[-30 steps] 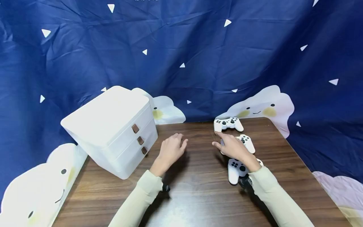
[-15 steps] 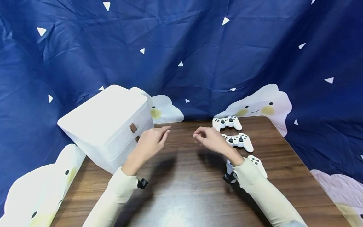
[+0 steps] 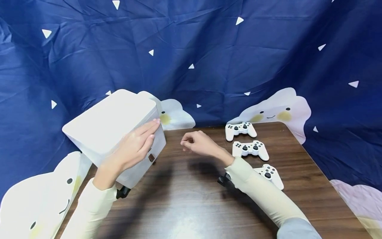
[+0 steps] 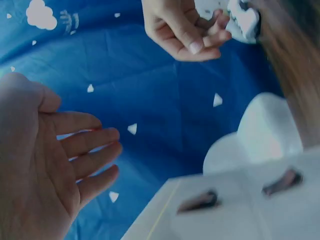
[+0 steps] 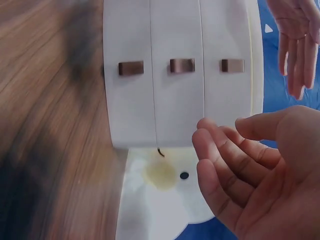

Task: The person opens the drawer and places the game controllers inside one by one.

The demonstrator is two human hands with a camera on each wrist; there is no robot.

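Observation:
A white three-drawer cabinet (image 3: pixel 110 122) with small brown pull tabs stands at the left of the table. My left hand (image 3: pixel 134 144), fingers straight and held together, hovers by its front top edge and hides the upper tabs in the head view. The left wrist view shows that palm (image 4: pixel 55 170) with nothing in it. Over the middle of the table, to the right of the cabinet, is my right hand (image 3: pixel 200 142), its fingers loosely curled around nothing. All the tabs, such as the middle one (image 5: pixel 182 65), face it in the right wrist view, with the drawers closed.
Three white game controllers lie along the right side: a far one (image 3: pixel 240 130), a middle one (image 3: pixel 250 150) and a near one (image 3: pixel 270 174) partly behind my right sleeve. A blue curtain (image 3: pixel 209 49) with cloud shapes hangs behind the wooden table (image 3: pixel 191 199).
Both hands have moved left. My left hand has come up to the cabinet's top front edge, and my right hand has left the controllers for the middle of the table.

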